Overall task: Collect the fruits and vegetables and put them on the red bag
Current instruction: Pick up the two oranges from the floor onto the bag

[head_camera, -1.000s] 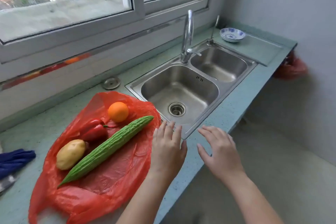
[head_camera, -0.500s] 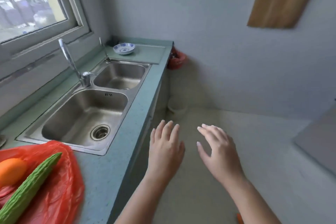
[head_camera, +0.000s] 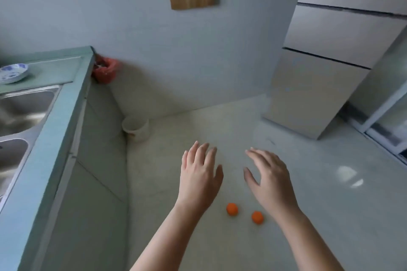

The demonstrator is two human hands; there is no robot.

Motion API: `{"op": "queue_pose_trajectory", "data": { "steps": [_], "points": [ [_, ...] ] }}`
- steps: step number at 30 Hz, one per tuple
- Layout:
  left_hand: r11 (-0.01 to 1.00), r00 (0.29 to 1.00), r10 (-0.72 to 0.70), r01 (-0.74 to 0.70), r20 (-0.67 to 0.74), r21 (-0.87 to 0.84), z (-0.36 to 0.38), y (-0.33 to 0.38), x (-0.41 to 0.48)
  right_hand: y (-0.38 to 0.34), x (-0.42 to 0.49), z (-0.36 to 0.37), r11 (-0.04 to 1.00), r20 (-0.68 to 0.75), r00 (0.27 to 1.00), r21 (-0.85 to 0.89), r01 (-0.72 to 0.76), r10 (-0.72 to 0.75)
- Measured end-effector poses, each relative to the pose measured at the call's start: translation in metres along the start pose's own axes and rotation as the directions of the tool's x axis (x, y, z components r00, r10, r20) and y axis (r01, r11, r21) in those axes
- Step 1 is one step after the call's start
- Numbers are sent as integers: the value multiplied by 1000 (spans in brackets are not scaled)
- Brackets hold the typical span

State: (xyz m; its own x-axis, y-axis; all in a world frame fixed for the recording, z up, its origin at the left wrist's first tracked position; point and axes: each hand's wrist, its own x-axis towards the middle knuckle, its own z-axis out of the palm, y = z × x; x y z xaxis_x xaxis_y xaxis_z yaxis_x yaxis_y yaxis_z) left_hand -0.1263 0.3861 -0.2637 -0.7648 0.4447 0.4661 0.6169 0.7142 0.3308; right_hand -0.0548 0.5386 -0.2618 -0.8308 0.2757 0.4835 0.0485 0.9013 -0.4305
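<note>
Two small orange fruits lie on the pale floor: one (head_camera: 232, 209) between my forearms, the other (head_camera: 257, 217) just right of it, close to my right wrist. My left hand (head_camera: 200, 177) hovers above the floor, palm down, fingers spread, holding nothing. My right hand (head_camera: 267, 177) is beside it, also spread and empty. Both hands are well above the fruits. The red bag with the collected produce is out of view.
The green counter (head_camera: 59, 138) with its steel sink (head_camera: 19, 108) runs along the left. A blue-patterned bowl (head_camera: 13, 72) sits at its far end, a red bag (head_camera: 104, 70) hangs at the corner. A white bucket (head_camera: 135, 127) stands below. A fridge (head_camera: 319, 86) stands at the right.
My view has swung right, away from the counter and the red bag with produce, down to the floor. Two orange fruits have come into view. Both hands stay spread and empty.
</note>
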Motion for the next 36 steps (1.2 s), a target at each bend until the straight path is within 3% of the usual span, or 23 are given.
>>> {"op": "queue_pose_trajectory", "data": {
  "steps": [8,17,22,26,36],
  "points": [
    [983,978,139,-117,159,-138,74,42,43,85,-3,-11,976,-87,976,-64,-206,200],
    [956,950,236,-188,207,-227,181,27,138,171,65,40,936,-86,945,-139,-324,314],
    [942,924,296,-242,240,-230,261,11,184,232,86,94,902,-138,907,-117,-415,399],
    [953,928,265,-209,263,-219,340,-5,195,286,65,154,872,-139,869,-62,-486,475],
    [956,840,271,-180,470,-231,582,-46,77,438,-72,337,852,46,855,-130,-507,516]
  ]
}}
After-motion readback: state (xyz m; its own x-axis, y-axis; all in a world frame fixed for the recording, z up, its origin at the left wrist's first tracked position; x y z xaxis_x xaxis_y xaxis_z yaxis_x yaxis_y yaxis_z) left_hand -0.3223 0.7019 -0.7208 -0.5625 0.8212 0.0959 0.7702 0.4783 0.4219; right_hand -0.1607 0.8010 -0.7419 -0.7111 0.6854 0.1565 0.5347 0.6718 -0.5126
